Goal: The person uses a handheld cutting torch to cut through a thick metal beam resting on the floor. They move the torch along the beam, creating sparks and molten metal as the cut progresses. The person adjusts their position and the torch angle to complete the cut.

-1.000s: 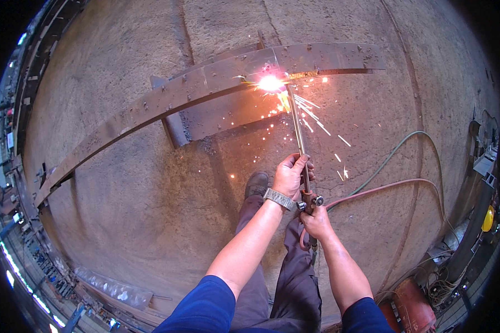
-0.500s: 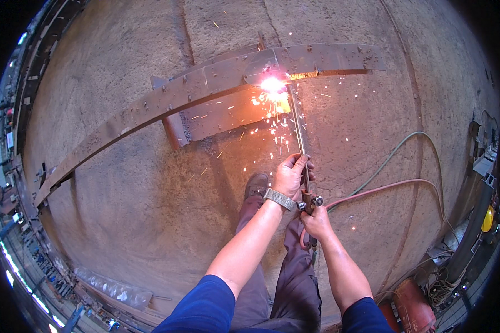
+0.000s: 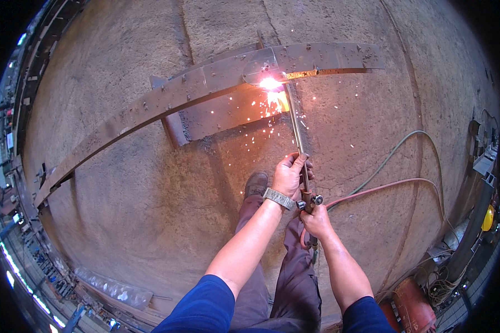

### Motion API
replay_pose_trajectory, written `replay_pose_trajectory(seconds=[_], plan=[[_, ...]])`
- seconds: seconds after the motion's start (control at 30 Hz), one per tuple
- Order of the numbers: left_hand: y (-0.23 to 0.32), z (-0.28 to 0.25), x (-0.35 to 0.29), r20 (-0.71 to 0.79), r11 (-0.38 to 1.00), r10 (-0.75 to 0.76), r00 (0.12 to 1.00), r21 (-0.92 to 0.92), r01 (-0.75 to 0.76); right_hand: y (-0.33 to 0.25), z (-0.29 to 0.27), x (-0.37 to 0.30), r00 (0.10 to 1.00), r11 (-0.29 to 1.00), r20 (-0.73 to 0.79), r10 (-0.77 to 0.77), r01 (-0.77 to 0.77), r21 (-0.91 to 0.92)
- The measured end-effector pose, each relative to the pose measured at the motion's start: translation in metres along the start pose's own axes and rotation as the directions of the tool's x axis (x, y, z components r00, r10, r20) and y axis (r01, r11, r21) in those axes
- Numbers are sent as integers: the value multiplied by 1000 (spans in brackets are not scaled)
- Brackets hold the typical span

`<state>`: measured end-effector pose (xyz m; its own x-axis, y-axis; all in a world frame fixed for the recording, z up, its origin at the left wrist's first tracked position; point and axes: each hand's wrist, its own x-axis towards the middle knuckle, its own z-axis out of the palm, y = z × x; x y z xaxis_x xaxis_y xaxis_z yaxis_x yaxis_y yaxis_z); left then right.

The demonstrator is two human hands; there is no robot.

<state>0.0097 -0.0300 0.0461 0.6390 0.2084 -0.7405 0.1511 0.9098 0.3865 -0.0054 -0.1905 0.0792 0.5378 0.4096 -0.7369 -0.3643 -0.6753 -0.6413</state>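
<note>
A cutting torch [image 3: 296, 126] runs forward from my hands, its tip at a steel beam [image 3: 172, 101]. My left hand [image 3: 289, 175], with a metal watch on the wrist, is closed around the torch's long tube. Behind it, my right hand [image 3: 317, 221] grips the torch handle beside the valve knobs. Bright pink-white glare covers the cut at the beam's near edge, and sparks fall below it. To the right of the glare, the edge glows orange. Under the beam lies a wide steel piece [image 3: 228, 115], lit orange near the flame.
A green hose [image 3: 401, 145] and a red hose [image 3: 383, 189] curve over the concrete floor [image 3: 361, 250] on my right. A red tank [image 3: 414, 305] stands at the lower right, near coiled cables and a yellow helmet [image 3: 488, 218]. My shoe [image 3: 256, 185] is just short of the sparks.
The torch tip and glare have shifted slightly left along the beam's edge. Fewer sparks spread out, and both hands keep their grip.
</note>
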Motion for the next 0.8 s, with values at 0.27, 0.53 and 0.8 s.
replay_pose_trajectory(seconds=[0.27,0.53,0.8], plan=[[1,2,-2,0,1000,-9,1000,-20,9,-6,-3,-1,1000,1000,14,18,-18,-13],[2,2,-2,-2,1000,-7,1000,-22,7,0,4,0,997,992,-32,-64,67,106],[1,1,-2,0,1000,-6,1000,-11,6,3,0,1,1000,999,12,-10,10,32]])
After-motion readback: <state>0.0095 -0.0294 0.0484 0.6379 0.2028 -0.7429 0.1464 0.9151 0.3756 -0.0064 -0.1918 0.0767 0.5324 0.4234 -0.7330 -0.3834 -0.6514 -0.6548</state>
